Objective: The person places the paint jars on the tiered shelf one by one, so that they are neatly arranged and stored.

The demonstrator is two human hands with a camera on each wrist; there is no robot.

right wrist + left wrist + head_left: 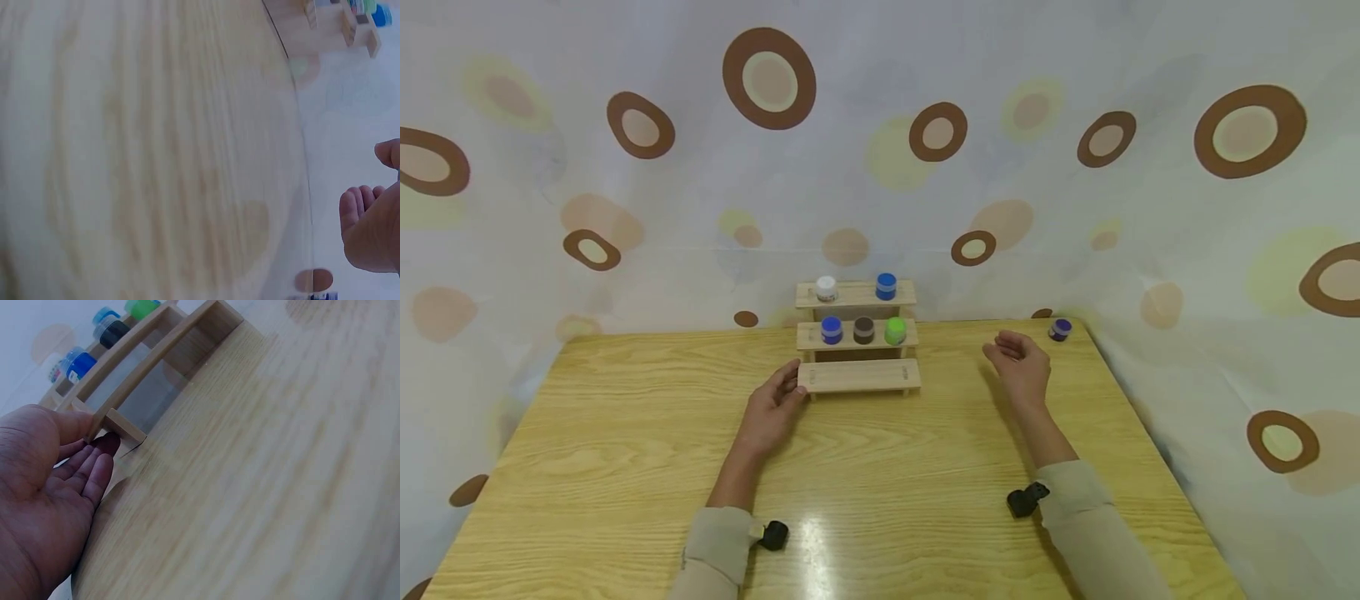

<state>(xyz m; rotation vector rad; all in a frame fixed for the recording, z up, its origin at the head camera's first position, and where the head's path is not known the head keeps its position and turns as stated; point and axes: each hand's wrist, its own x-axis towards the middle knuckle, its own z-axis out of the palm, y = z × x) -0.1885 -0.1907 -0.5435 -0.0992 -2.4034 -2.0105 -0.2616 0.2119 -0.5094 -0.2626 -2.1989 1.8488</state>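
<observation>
A three-step wooden rack [859,377] stands at the back of the table. My left hand [769,415] grips the left end of its lowest step; in the left wrist view the thumb [74,425] lies on the step's corner, with the other fingers below it. That step bears no jar. A white jar [826,289] and a blue jar [886,287] sit on the top step. On the middle one are a dark blue jar [831,330], a dark brown jar [863,331] and a green jar [895,331]. My right hand [1024,371], fingers loosely bent, holds nothing right of the rack.
Near the back right corner of the wood-grain table [625,433] stands a small purple jar [1060,330], just beyond my right hand. A patterned sheet [850,150] hangs behind the table and along its sides.
</observation>
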